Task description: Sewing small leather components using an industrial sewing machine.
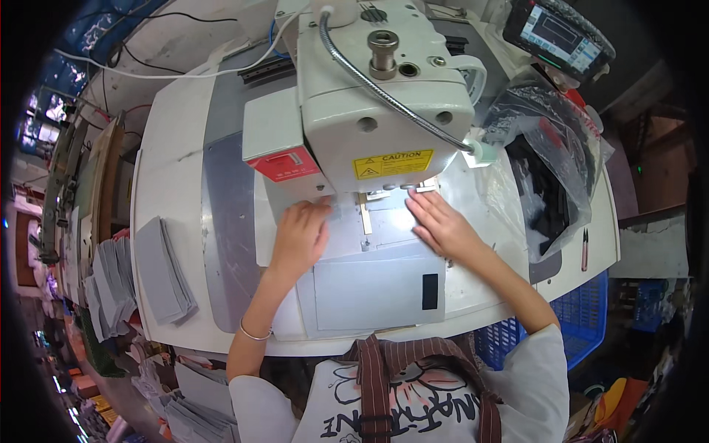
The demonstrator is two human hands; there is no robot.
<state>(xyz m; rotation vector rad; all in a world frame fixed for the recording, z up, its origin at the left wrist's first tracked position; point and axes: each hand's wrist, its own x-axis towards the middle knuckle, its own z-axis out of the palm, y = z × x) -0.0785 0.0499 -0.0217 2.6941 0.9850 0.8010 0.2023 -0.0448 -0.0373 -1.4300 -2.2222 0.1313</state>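
Observation:
Below the white sewing machine head (377, 125), both my hands rest on the work plate around a thin grey sheet (391, 221) in a clamp template. My left hand (299, 235) lies at the sheet's left side, fingers pointing in under the head and thumb apart. On the right, my right hand (449, 230) presses down with its fingers stretched flat by the clamp's edge. A pale narrow strip (365, 214) stands between the hands. Nearer to me lies a grey panel (369, 295) with a black rectangular patch (430, 292) at its right end. The needle area is partly hidden by the head.
A clear plastic bag (550, 177) of black pieces sits on the right, with small snips (585, 249) beside it. A control screen (559, 38) hangs at the upper right. Stacked grey panels (164, 269) lie at the left edge. Below right is a blue basket (583, 325).

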